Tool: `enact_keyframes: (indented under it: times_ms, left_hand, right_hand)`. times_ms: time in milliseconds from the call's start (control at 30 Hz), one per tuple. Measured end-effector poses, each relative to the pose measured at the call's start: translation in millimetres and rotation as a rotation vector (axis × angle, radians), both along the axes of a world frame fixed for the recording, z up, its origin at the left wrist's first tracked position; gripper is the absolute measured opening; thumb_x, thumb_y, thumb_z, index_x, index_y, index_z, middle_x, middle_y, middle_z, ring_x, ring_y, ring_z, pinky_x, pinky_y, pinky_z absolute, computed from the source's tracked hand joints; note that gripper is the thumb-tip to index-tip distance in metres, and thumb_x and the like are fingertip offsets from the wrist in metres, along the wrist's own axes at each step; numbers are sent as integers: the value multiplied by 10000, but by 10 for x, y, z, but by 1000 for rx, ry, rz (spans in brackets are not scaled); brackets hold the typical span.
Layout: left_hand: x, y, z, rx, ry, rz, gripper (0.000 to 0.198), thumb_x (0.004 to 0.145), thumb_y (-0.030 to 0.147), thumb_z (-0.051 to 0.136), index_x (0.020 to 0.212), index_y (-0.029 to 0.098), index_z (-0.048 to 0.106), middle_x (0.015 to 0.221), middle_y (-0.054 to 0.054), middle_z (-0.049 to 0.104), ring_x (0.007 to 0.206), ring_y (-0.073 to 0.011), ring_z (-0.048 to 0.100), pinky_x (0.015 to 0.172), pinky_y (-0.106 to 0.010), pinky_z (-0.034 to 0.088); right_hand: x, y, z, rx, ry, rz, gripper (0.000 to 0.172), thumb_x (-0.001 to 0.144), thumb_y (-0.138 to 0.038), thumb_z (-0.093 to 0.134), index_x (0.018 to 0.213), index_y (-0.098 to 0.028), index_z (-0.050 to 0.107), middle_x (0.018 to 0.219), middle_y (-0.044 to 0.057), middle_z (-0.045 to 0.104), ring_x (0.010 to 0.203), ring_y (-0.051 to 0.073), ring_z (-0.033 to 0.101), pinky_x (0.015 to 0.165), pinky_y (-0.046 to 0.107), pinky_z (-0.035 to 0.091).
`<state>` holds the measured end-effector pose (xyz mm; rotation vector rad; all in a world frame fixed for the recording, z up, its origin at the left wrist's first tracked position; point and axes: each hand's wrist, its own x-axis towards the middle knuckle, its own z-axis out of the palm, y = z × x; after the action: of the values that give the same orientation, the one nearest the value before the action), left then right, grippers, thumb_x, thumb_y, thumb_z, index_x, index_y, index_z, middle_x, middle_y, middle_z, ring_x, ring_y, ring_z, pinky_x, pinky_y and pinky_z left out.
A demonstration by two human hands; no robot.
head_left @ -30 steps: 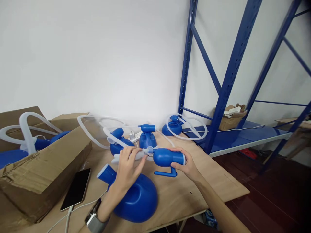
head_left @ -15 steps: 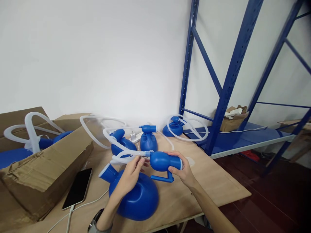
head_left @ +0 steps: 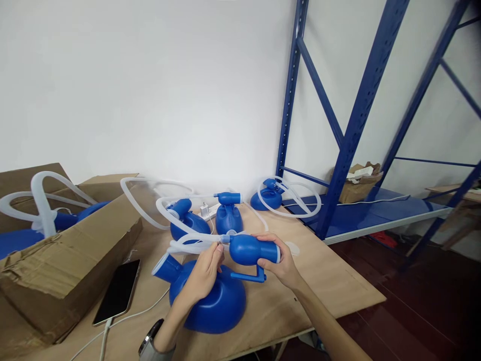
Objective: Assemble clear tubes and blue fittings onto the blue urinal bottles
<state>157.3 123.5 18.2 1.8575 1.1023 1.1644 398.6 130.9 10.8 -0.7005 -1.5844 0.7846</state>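
Note:
My right hand (head_left: 280,264) is wrapped round a blue plastic urinal head (head_left: 248,249), holding it sideways with its white-rimmed mouth to the right. An L-shaped blue lid arm (head_left: 250,276) hangs below it. From the head's narrow left end runs a translucent white hose (head_left: 201,237). Just under that joint my left hand (head_left: 205,273) is closed in a pinch; a thin, shiny bit shows at its fingertips, too small to name. Below both hands a blue urinal bottle (head_left: 221,311) rests on the table, its open neck (head_left: 167,267) pointing up and left, partly hidden by my left forearm.
Several blue bottles with hoses (head_left: 229,218) stand along the wall. On the left, a cardboard box (head_left: 71,265) holds more. A phone (head_left: 118,291) on a white cable lies beside it. A power strip (head_left: 210,210) sits behind. Blue shelving (head_left: 361,213) borders the table (head_left: 338,281) at right.
My left fingers have drawn together into a tighter pinch by the hose joint. The right hand keeps its hold on the head, and the view has shifted slightly.

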Motion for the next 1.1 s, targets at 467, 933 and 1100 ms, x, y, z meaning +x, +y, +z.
enact_keyframes:
  times_ms: [467,933,1100]
  left_hand:
    - [-23,141,32,-301,-260,-188,568,896,760,539,725,235,406,621,92,323,536,-94,336,589,-275,431]
    - [-25,174,124,-455,-323,-226,530,777,665,700,684,236,402,581,114,275,498,-67,229,482,-228,246]
    - [-22,156,220,-493,-328,-271,487,779,590,712,651,230,412,593,104,297,490,-61,227,468,-227,241]
  right_hand:
    - [53,86,9,319,-241,-43,434,794,-380,893,1178,-307,705,1292,110,700,1195,328,679,1032,520,547]
    - [179,111,52,720,-633,-77,462,978,-262,711,1412,-299,558,1414,124,628,1333,265,612,1087,453,568]
    - [221,194,54,865,-717,-98,519,975,-162,699,1447,-313,547,1402,113,650,1407,272,550,1088,467,567]
